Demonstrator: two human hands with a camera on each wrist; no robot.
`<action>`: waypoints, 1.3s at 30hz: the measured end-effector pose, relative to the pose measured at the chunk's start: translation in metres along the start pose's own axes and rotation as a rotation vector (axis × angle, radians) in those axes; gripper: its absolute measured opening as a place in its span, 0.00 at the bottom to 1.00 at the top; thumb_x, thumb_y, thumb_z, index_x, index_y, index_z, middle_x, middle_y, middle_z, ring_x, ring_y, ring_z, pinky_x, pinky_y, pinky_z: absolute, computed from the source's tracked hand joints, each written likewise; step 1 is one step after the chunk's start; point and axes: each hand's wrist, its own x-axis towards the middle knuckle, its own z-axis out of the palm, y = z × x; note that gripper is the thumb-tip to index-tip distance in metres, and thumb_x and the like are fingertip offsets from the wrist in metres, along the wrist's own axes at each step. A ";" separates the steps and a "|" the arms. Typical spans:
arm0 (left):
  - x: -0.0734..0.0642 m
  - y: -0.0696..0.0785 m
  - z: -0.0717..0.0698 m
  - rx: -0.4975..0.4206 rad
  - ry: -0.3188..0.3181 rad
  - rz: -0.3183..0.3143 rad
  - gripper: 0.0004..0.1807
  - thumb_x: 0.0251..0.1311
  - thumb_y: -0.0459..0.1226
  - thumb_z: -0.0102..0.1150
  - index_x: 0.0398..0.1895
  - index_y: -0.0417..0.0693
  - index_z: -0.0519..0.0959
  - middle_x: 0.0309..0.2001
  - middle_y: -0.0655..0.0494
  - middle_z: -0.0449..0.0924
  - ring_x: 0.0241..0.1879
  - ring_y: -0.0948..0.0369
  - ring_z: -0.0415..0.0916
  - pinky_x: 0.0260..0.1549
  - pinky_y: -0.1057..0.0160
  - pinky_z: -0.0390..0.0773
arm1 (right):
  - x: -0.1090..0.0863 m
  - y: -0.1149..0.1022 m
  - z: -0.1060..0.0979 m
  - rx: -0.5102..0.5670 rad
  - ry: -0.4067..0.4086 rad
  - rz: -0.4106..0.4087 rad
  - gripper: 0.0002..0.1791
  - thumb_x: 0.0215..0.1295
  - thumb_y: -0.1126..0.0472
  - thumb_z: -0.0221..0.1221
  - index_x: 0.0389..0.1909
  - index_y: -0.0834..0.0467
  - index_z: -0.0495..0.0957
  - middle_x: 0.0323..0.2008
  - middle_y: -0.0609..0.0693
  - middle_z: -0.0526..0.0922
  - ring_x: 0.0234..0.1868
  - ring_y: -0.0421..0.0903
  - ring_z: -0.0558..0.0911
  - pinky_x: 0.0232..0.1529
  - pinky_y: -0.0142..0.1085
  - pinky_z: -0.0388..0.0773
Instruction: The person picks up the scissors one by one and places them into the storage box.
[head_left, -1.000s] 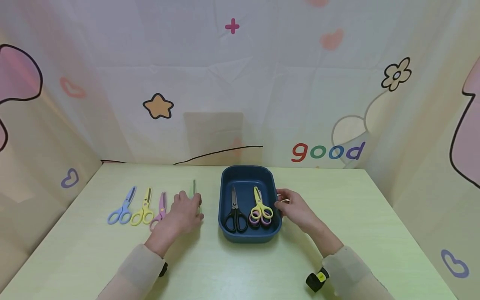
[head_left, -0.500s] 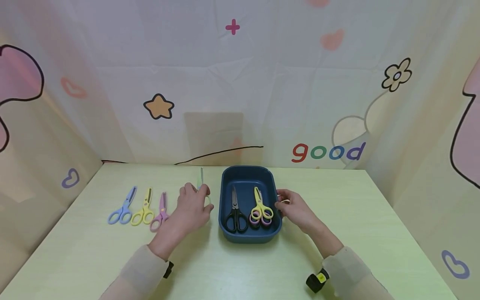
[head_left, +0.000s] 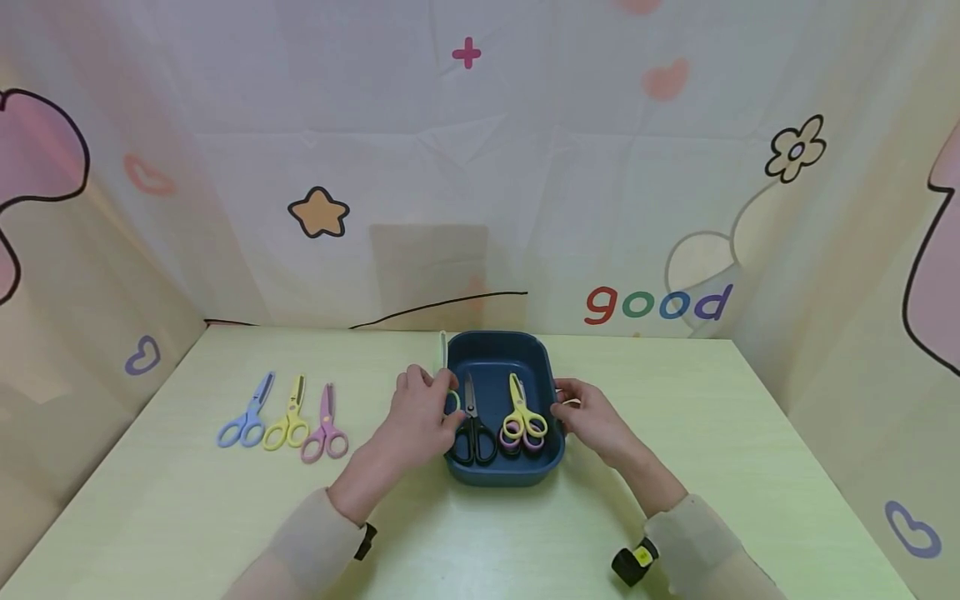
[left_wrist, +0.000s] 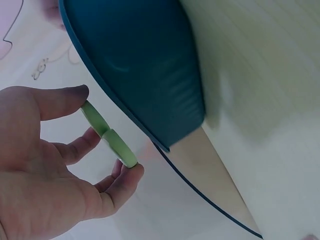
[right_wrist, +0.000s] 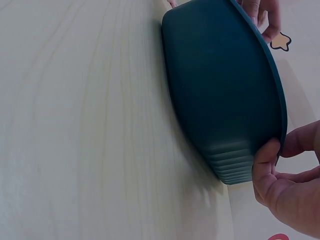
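Light green scissors are pinched by their handle loops between the thumb and fingers of my left hand, raised at the left rim of a dark blue bin. Their blades point away from me in the head view. My right hand grips the bin's right rim, thumb on one side and fingers on the other, as the right wrist view shows. Inside the bin lie black scissors on the left and yellow scissors on the right. Beneath the yellow pair, purple-and-black handles show; their blades are mostly hidden.
Blue scissors, yellow scissors and pink scissors lie side by side on the left of the pale wooden table. A printed curtain hangs behind and along both sides.
My left hand has lifted the green scissors and carried them right, from the table to the bin's left edge. The pink scissors are now uncovered. My right hand stays at the bin's rim.
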 end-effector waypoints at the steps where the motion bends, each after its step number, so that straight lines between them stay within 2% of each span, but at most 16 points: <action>1: 0.001 0.002 0.001 0.005 -0.001 0.017 0.16 0.67 0.37 0.67 0.52 0.41 0.73 0.41 0.43 0.61 0.45 0.46 0.60 0.41 0.52 0.66 | 0.000 0.000 0.000 0.000 -0.001 -0.002 0.26 0.75 0.69 0.51 0.71 0.72 0.62 0.51 0.62 0.71 0.46 0.54 0.75 0.41 0.35 0.80; 6: 0.004 0.012 0.007 0.024 -0.050 0.068 0.17 0.68 0.38 0.65 0.53 0.42 0.72 0.41 0.46 0.60 0.44 0.48 0.59 0.39 0.55 0.65 | 0.001 0.001 0.000 0.012 -0.005 -0.019 0.26 0.75 0.70 0.50 0.71 0.73 0.62 0.50 0.63 0.71 0.44 0.53 0.75 0.39 0.33 0.80; 10: 0.006 0.017 0.013 0.022 -0.111 0.080 0.17 0.70 0.39 0.64 0.55 0.43 0.72 0.41 0.47 0.60 0.45 0.49 0.59 0.39 0.55 0.67 | 0.001 0.001 0.001 0.030 -0.012 -0.032 0.26 0.74 0.71 0.50 0.70 0.75 0.62 0.50 0.64 0.71 0.42 0.52 0.76 0.37 0.33 0.80; 13: 0.009 0.018 0.018 0.027 -0.132 0.100 0.17 0.69 0.39 0.65 0.54 0.42 0.73 0.41 0.46 0.61 0.45 0.49 0.60 0.38 0.55 0.68 | 0.002 0.001 0.001 0.032 -0.016 -0.031 0.26 0.74 0.70 0.49 0.70 0.75 0.62 0.50 0.63 0.71 0.42 0.52 0.75 0.37 0.32 0.80; 16: 0.012 0.020 0.023 0.077 -0.141 0.127 0.17 0.68 0.39 0.66 0.54 0.41 0.74 0.41 0.43 0.63 0.44 0.47 0.61 0.39 0.55 0.68 | 0.002 0.001 0.001 0.031 -0.014 -0.029 0.27 0.74 0.71 0.49 0.70 0.75 0.61 0.50 0.64 0.71 0.43 0.52 0.75 0.37 0.32 0.80; 20: 0.017 0.023 0.030 0.196 -0.172 0.134 0.19 0.69 0.42 0.65 0.55 0.41 0.74 0.42 0.41 0.66 0.44 0.47 0.62 0.41 0.55 0.69 | 0.003 0.000 0.001 0.032 -0.011 -0.027 0.26 0.74 0.71 0.49 0.70 0.75 0.62 0.50 0.64 0.71 0.42 0.52 0.76 0.37 0.32 0.80; 24: 0.019 0.028 0.035 0.279 -0.222 0.099 0.22 0.69 0.44 0.64 0.57 0.40 0.73 0.47 0.36 0.68 0.47 0.45 0.65 0.45 0.53 0.74 | 0.002 0.001 0.001 0.028 -0.014 -0.031 0.26 0.74 0.71 0.50 0.70 0.75 0.62 0.49 0.64 0.71 0.41 0.52 0.75 0.36 0.32 0.80; 30: 0.024 0.035 0.039 0.339 -0.317 0.011 0.27 0.70 0.45 0.63 0.64 0.38 0.71 0.59 0.28 0.67 0.55 0.41 0.67 0.53 0.49 0.77 | 0.001 0.001 -0.001 0.021 -0.011 -0.033 0.26 0.74 0.71 0.49 0.70 0.75 0.62 0.49 0.62 0.71 0.42 0.52 0.75 0.37 0.32 0.80; 34: 0.028 0.037 0.042 0.356 -0.365 -0.041 0.27 0.70 0.46 0.63 0.63 0.38 0.72 0.59 0.30 0.68 0.54 0.42 0.68 0.52 0.49 0.78 | 0.001 0.001 -0.002 0.024 -0.012 -0.034 0.26 0.74 0.71 0.49 0.70 0.75 0.62 0.49 0.63 0.71 0.42 0.52 0.75 0.37 0.32 0.80; 39: 0.030 0.038 0.044 0.376 -0.417 -0.076 0.27 0.70 0.47 0.63 0.64 0.40 0.72 0.58 0.32 0.69 0.55 0.43 0.68 0.54 0.49 0.77 | 0.001 0.000 -0.001 0.030 -0.017 -0.030 0.26 0.74 0.71 0.49 0.70 0.75 0.61 0.49 0.63 0.70 0.43 0.52 0.75 0.37 0.33 0.80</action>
